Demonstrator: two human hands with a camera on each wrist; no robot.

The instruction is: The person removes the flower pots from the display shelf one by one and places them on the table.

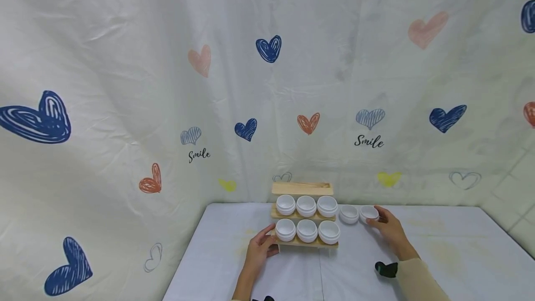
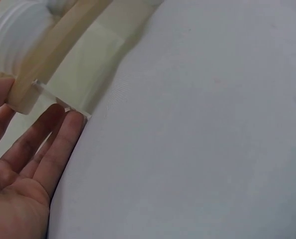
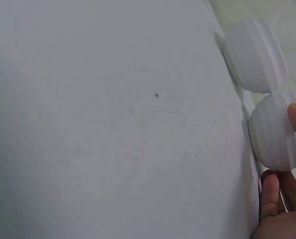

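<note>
A tiered wooden rack (image 1: 303,189) stands near the back of the table, with white ribbed bowls in rows of three on its middle and lowest boards. My left hand (image 1: 258,251) holds the left end of the lowest board (image 2: 41,59), thumb at the wood and other fingers by the clear support (image 2: 63,97) under it. To the right of the rack, two more white bowls sit side by side on the table. My right hand (image 1: 392,232) grips the outer bowl (image 3: 274,134) between thumb and fingers. The other bowl (image 3: 254,56) stands between that one and the rack.
A white cloth covers the table (image 1: 451,254). Close behind the rack hangs a pale curtain (image 1: 234,92) printed with hearts and "Smile". A dark object (image 1: 386,270) sits at the right sleeve's cuff. The rack's top board carries no bowls.
</note>
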